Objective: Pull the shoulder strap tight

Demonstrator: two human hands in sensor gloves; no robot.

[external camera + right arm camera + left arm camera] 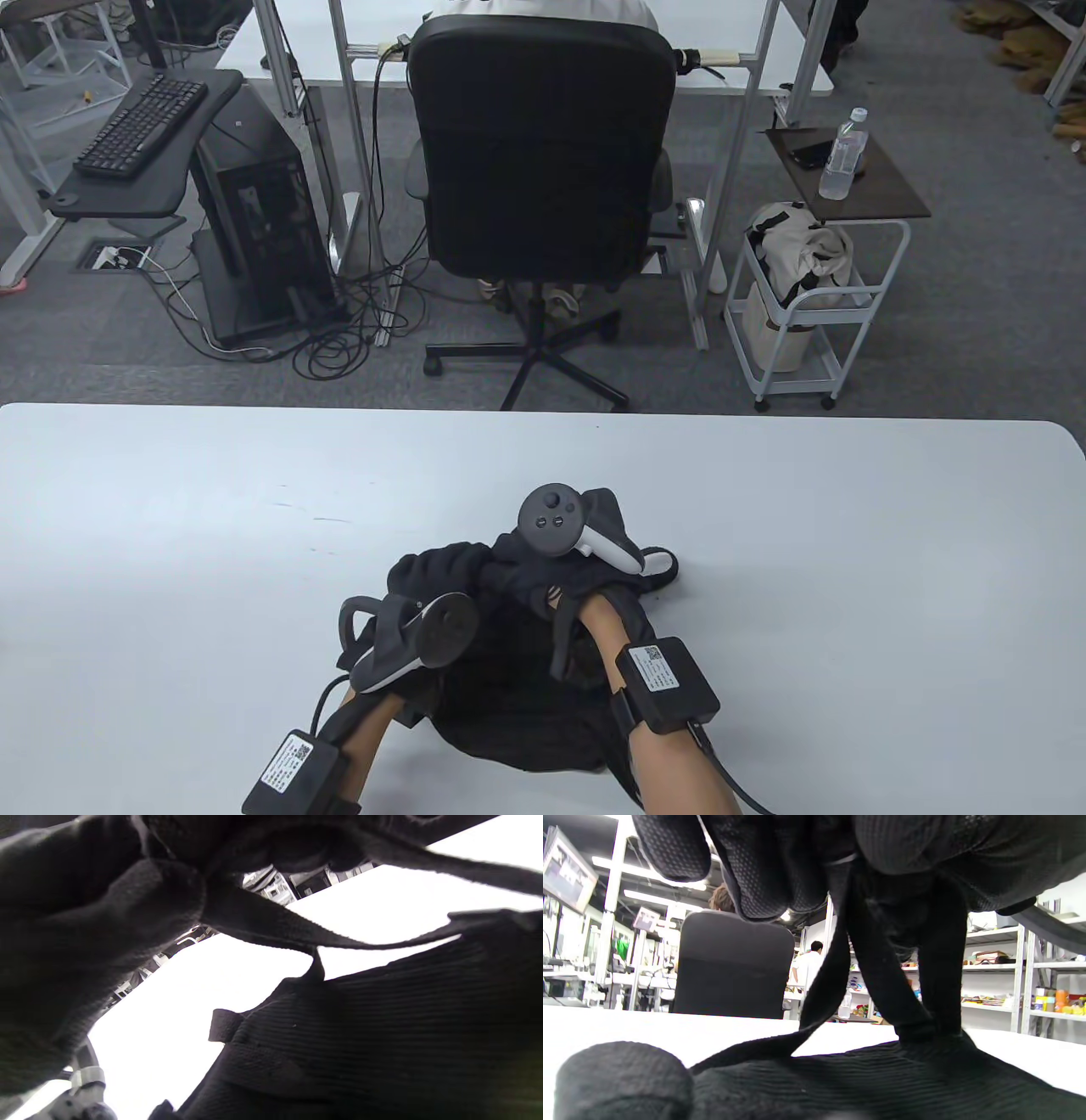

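A black ribbed fabric bag (526, 713) lies on the white table (170, 526) at the near edge. My left hand (386, 632) is over the bag's left side. In the left wrist view its fingers (763, 866) grip black shoulder straps (874, 976) that rise taut from the bag (882, 1077). My right hand (604, 514) is over the bag's far side. In the right wrist view its fingers (106, 899) pinch a flat black strap (275, 931) that runs right to the bag (382, 1027). A strap loop (663, 567) lies right of the right hand.
Beyond the table's far edge stand a black office chair (539, 153), a white cart (806, 297) with a bag in it, and a small side table with a water bottle (844, 157). A keyboard stand (140, 127) is at far left.
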